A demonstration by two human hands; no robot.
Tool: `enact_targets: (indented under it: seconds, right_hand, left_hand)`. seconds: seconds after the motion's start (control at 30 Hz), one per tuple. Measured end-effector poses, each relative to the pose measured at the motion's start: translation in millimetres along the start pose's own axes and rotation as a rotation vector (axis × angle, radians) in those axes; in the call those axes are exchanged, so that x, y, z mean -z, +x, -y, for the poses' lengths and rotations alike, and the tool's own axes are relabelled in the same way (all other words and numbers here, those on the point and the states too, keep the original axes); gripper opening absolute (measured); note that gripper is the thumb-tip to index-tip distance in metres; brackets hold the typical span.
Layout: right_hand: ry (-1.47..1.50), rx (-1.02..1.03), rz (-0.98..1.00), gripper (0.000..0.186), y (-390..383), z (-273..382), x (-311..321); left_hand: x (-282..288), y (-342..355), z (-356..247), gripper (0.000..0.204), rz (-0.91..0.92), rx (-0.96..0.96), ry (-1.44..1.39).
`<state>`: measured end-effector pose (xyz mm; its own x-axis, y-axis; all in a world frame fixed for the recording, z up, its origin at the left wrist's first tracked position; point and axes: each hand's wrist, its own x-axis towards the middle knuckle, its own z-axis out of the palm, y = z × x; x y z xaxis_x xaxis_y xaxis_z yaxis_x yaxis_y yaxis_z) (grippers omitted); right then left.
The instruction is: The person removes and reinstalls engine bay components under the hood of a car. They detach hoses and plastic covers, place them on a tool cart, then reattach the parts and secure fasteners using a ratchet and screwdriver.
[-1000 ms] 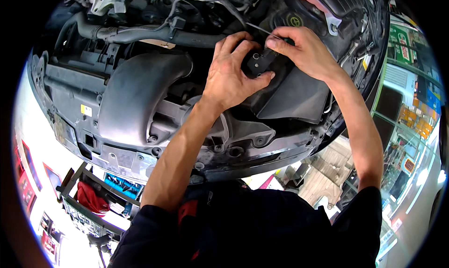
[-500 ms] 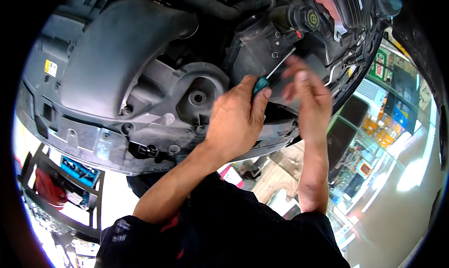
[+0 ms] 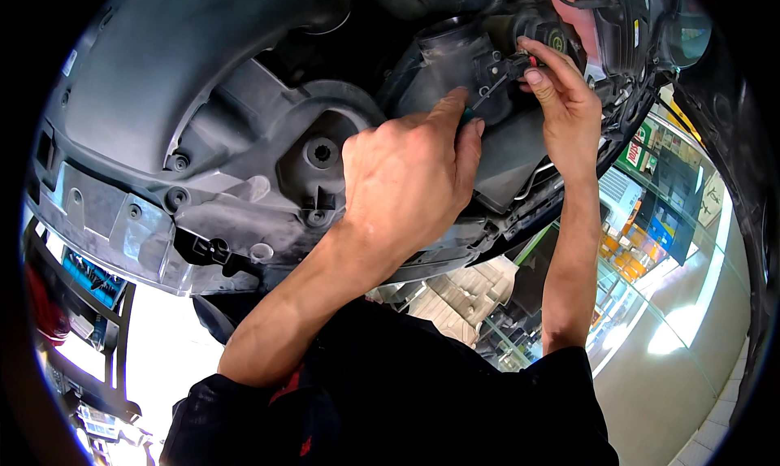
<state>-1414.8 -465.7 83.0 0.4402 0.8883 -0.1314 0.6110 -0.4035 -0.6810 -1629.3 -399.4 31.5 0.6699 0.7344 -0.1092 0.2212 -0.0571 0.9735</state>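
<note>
My left hand (image 3: 406, 169) is closed round the green handle of a screwdriver (image 3: 491, 97), most of the handle hidden by the fingers. Its thin shaft points up and right, and the tip reaches a small black electrical connector (image 3: 517, 65) with a red tab (image 3: 533, 60). Thumb and fingers of my right hand (image 3: 570, 112) pinch that connector from the right side. Whether the tip sits in the connector or only against it, I cannot tell. Behind them is a black plastic housing (image 3: 451, 69) with a round open neck on top.
A large black air duct (image 3: 195, 39) covers the engine bay's left. A capped black filler neck (image 3: 556, 41) and a pinkish tank (image 3: 574, 17) stand beyond my right hand. Lower left is a tool cart (image 3: 93, 279); right, a glass display case (image 3: 626, 263).
My right hand has moved up from beside the shaft and now grips the connector. The screwdriver has moved up and right, bringing its tip to the connector. The view has shifted slightly.
</note>
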Motion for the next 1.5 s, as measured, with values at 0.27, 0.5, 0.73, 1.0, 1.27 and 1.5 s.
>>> enact_targets:
  seconds: [0.27,0.5,0.73,1.0,1.27,1.5]
  right_hand:
    - [0.078,0.022,-0.077,0.031,-3.2,-6.3,-6.7]
    - [0.094,0.013,-0.08,0.034,-3.8,-10.8,-4.8]
    - [0.148,-0.046,-0.081,0.031,-1.4,-6.8,-2.3]
    - [0.183,-0.06,-0.083,0.031,-0.3,-10.4,0.7]
    - [0.172,-0.115,0.002,0.032,1.4,-8.8,9.0]
    - [0.071,-0.057,0.194,0.033,11.7,-20.7,34.8]
  left_hand:
    - [-8.4,-2.2,-7.1,0.031,-0.11,-0.057,0.026]
    - [-18.9,-3.8,-14.4,0.03,-0.157,-0.075,0.185]
    - [-30.0,4.3,29.5,0.026,-0.173,-0.271,0.113]
    - [-28.8,-1.9,1.3,0.027,-0.067,-0.039,-0.014]
    - [-37.0,6.6,24.6,0.035,-0.169,-0.193,-0.074]
    - [-47.6,2.8,35.8,0.046,-0.213,-0.394,0.131]
